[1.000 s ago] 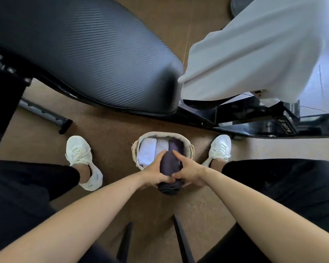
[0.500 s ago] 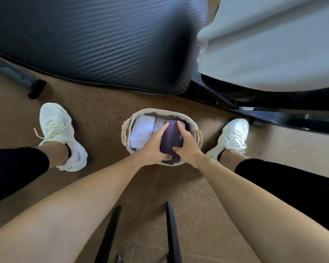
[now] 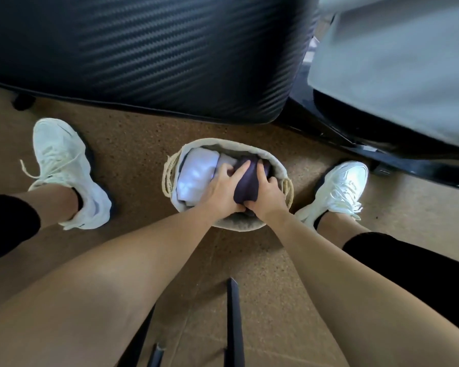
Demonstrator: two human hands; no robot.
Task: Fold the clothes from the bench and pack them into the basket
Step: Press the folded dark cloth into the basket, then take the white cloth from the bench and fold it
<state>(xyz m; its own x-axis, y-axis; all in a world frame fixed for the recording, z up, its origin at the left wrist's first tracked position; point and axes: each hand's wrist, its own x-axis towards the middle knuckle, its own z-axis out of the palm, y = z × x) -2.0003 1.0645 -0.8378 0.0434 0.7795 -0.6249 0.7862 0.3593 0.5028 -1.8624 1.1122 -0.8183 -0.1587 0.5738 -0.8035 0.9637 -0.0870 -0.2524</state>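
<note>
A small round woven basket (image 3: 224, 142) stands on the floor between my feet. Inside it, a folded white garment (image 3: 196, 176) fills the left side and a paler folded piece (image 3: 226, 160) lies beside it. A folded dark purple garment (image 3: 247, 181) sits in the right part of the basket. My left hand (image 3: 220, 189) grips its left edge and my right hand (image 3: 266, 193) grips its right edge, both pressing it down inside the basket. A light grey garment (image 3: 398, 70) lies draped over the bench (image 3: 149, 49) at the upper right.
The black padded bench spans the top of the view, with its dark metal frame (image 3: 355, 144) at the right. My white sneakers (image 3: 64, 165) (image 3: 339, 189) flank the basket on the brown floor. Thin black bars (image 3: 233, 321) stand near the bottom centre.
Both hands have carried the dark purple garment forward from in front of the basket and lowered it into the basket's right side. My view has moved closer and lower.
</note>
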